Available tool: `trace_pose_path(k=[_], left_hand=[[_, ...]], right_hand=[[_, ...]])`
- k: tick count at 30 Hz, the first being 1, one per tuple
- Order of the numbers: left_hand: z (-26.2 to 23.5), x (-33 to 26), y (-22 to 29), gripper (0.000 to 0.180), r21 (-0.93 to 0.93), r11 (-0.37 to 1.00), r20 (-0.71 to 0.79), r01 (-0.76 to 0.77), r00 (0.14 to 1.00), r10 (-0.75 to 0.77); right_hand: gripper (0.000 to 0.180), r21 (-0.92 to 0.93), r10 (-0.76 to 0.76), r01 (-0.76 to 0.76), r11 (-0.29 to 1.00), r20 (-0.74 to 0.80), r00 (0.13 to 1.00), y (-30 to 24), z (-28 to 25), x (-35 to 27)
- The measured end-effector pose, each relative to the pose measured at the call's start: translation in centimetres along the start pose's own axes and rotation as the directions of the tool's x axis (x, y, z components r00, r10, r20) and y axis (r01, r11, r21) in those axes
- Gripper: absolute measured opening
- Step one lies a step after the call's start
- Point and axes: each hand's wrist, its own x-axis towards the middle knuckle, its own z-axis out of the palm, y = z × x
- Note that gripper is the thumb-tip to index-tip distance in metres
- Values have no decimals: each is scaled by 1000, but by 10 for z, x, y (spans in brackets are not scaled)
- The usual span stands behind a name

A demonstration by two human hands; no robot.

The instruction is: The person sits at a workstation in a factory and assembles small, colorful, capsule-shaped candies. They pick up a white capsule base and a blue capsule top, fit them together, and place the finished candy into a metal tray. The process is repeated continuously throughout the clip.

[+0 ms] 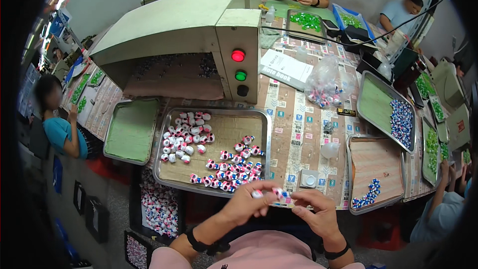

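Observation:
My left hand (249, 201) is closed, its fingers round a small white-and-pink toy figure (278, 192) with a blue end. A white toy head (257, 194) also shows between its fingers. My right hand (317, 212) has its fingertips at the blue end of that figure, apparently pinching it. Just beyond my hands, a metal tray (269, 154) lined with tan paper bears loose toy heads (185, 138) at its upper left and joined pink, white and blue figures (233, 169) at its right.
A beige machine (169, 25) with red and green lights stands behind the tray. To the left lies a green-lined tray (130, 132). On the right, a tray (377, 157) holds blue-and-white parts (367, 194). A notebook (288, 67) and plastic bag (326, 82) lie behind. Other people work nearby.

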Motion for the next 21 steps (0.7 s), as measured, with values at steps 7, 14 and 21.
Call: trace_pose_path(k=[7, 14, 21], left_hand=[[-50, 66, 42, 26, 604, 734, -225, -310, 818, 530], [-56, 99, 48, 25, 895, 391, -56, -213, 818, 573], [-61, 95, 42, 24, 876, 306, 29, -373, 673, 739]], right_hand=[[16, -145, -56, 36, 989, -136, 989, 20, -24, -8], [14, -177, 1, -35, 984, -194, 981, 34, -39, -26], [13, -347, -57, -111, 931, -440, 896, 34, -80, -36]])
